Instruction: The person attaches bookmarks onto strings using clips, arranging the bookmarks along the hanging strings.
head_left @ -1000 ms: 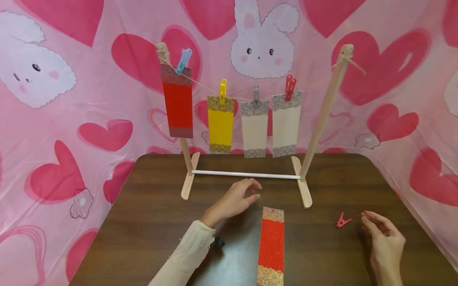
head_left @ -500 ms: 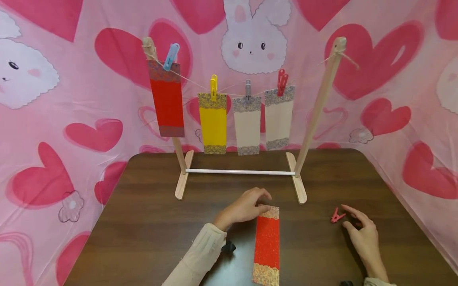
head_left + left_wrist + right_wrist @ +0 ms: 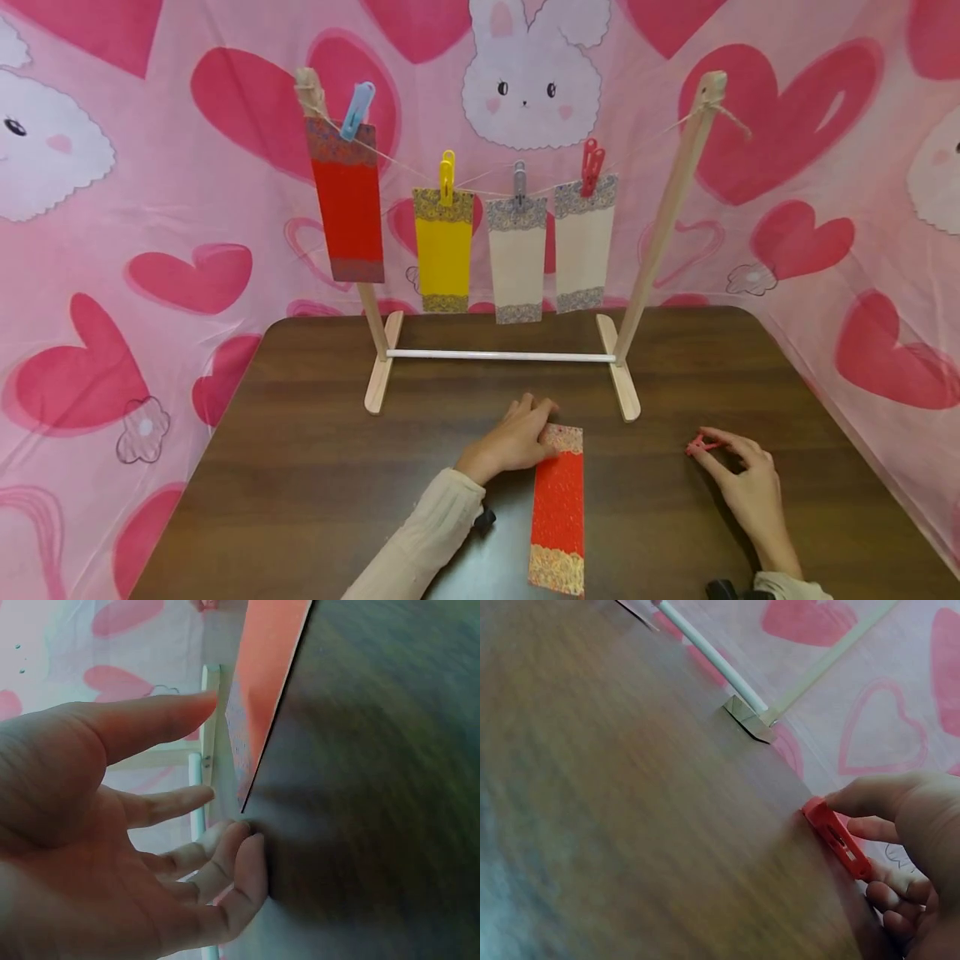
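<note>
A red card (image 3: 558,508) with gold patterned bands lies on the table in front of me. My left hand (image 3: 513,437) is at its far left corner, thumb over the card's edge in the head view. In the left wrist view, thumb and fingers stand apart around the card's corner (image 3: 255,712), with curled fingertips down at the table. On the right, my right hand (image 3: 746,483) pinches a small red clothespin (image 3: 836,838) between thumb and forefinger, low at the tabletop.
Behind the hands stands a wooden rack (image 3: 667,225) with a string and a white crossbar (image 3: 498,356). Clothespins hold a red card (image 3: 348,208), a yellow card (image 3: 444,254) and two white cards (image 3: 517,267) on it. A pink cloth with hearts and rabbits surrounds the table (image 3: 315,467).
My right hand has moved left to the clothespin and now pinches it. My left hand has come down to the red card's far corner. The head view has shifted a little.
</note>
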`<state>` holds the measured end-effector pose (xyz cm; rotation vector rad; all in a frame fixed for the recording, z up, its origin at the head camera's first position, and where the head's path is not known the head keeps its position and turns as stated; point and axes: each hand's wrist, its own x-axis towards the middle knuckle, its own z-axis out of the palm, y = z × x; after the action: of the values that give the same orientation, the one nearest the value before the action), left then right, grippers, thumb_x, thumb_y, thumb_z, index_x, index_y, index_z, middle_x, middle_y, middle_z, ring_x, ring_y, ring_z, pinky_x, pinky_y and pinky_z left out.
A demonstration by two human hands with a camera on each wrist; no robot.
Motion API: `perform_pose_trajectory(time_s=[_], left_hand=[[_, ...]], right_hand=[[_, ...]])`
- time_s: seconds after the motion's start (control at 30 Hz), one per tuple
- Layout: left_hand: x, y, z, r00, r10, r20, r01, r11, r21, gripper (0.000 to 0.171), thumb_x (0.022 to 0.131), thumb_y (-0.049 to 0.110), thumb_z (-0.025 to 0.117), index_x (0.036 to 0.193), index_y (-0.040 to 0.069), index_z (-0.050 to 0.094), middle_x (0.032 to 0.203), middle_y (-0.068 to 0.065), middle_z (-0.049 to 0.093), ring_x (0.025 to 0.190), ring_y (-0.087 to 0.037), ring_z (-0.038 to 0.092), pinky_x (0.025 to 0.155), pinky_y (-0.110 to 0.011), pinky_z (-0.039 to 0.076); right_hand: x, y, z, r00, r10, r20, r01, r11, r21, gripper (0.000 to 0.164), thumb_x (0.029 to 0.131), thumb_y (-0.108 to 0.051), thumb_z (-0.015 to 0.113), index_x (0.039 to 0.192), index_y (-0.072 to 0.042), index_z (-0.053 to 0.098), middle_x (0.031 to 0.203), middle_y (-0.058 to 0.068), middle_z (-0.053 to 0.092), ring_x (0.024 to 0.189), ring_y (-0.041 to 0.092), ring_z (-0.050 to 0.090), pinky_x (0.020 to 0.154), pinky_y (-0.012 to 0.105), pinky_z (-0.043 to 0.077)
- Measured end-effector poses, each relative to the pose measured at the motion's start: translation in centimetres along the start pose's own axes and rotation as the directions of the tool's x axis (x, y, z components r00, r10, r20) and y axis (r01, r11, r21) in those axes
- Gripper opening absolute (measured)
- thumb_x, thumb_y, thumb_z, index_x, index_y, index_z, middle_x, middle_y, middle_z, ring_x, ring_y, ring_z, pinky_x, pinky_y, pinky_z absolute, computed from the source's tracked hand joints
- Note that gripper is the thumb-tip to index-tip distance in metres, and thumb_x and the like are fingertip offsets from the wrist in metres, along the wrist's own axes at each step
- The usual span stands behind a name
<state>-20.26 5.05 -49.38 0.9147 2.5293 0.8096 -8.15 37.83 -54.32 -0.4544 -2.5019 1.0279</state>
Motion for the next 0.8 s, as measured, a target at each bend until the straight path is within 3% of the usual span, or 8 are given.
perform_pose_trajectory(time_s=[0.17, 0.33, 0.47, 0.57, 0.67, 0.8], left_hand=[[0.4, 0.3, 0.0, 0.999, -0.037, -0.014, 0.037, 0.999, 0.014, 0.066, 0.078, 0.034, 0.086, 0.129, 0.008, 0.055, 0.118, -0.01, 0.046, 0.113, -0.032, 0.048, 0.089, -0.04, 0.049], [0.5, 0.8, 0.3, 0.996, -0.084, -0.016, 0.085, 0.989, 0.124, 0.071, 0.065, 0.038, 0.094, 0.116, 0.007, 0.055, 0.11, -0.009, 0.045, 0.104, -0.029, 0.05, 0.078, -0.036, 0.052], [0.5, 1.2, 0.7, 0.991, -0.13, -0.014, 0.13, 0.97, 0.204, 0.085, 0.061, 0.041, 0.096, 0.125, 0.003, 0.054, 0.116, -0.012, 0.048, 0.111, -0.029, 0.05, 0.085, -0.038, 0.053], [0.4, 1.1, 0.7, 0.99, -0.139, -0.002, 0.136, 0.965, 0.225, 0.085, 0.062, 0.042, 0.095, 0.123, 0.001, 0.054, 0.115, -0.011, 0.05, 0.113, -0.029, 0.05, 0.093, -0.037, 0.049], [0.4, 0.8, 0.5, 0.993, -0.115, 0.013, 0.111, 0.976, 0.185, 0.07, 0.064, 0.038, 0.095, 0.111, 0.005, 0.055, 0.104, -0.007, 0.051, 0.104, -0.025, 0.051, 0.089, -0.033, 0.049], [0.4, 0.3, -0.1, 0.995, -0.094, 0.016, 0.094, 0.996, 0.008, 0.053, 0.069, 0.024, 0.093, 0.096, 0.011, 0.048, 0.083, -0.002, 0.05, 0.081, -0.02, 0.052, 0.068, -0.029, 0.047]], right_hand=[[0.5, -0.1, -0.1, 1.0, -0.011, -0.012, 0.01, 0.999, -0.036, 0.049, 0.085, -0.032, 0.081, 0.127, -0.012, 0.067, 0.104, 0.011, 0.062, 0.094, 0.009, 0.042, 0.079, 0.036, 0.031], [0.4, -0.1, -0.2, 1.0, 0.006, -0.003, -0.006, 0.998, -0.063, 0.052, 0.086, -0.034, 0.079, 0.128, -0.008, 0.065, 0.104, 0.015, 0.062, 0.092, 0.021, 0.044, 0.077, 0.039, 0.031], [0.3, -0.1, -0.1, 1.0, 0.016, -0.007, -0.017, 0.998, -0.067, 0.052, 0.086, -0.034, 0.079, 0.128, -0.007, 0.065, 0.104, 0.017, 0.063, 0.091, 0.022, 0.044, 0.075, 0.039, 0.031], [0.2, -0.1, 0.0, 1.0, 0.014, -0.013, -0.015, 0.998, -0.061, 0.052, 0.085, -0.034, 0.08, 0.127, -0.007, 0.065, 0.104, 0.016, 0.064, 0.092, 0.021, 0.044, 0.077, 0.039, 0.031], [0.0, -0.1, 0.0, 1.0, 0.014, 0.005, -0.013, 0.998, -0.058, 0.053, 0.085, -0.035, 0.08, 0.127, -0.006, 0.065, 0.112, 0.016, 0.062, 0.094, 0.02, 0.044, 0.078, 0.038, 0.031], [-0.1, -0.3, 0.0, 0.998, 0.021, 0.051, -0.018, 0.998, -0.058, 0.057, 0.088, -0.039, 0.076, 0.132, -0.005, 0.061, 0.129, 0.02, 0.052, 0.1, 0.024, 0.045, 0.08, 0.04, 0.032]])
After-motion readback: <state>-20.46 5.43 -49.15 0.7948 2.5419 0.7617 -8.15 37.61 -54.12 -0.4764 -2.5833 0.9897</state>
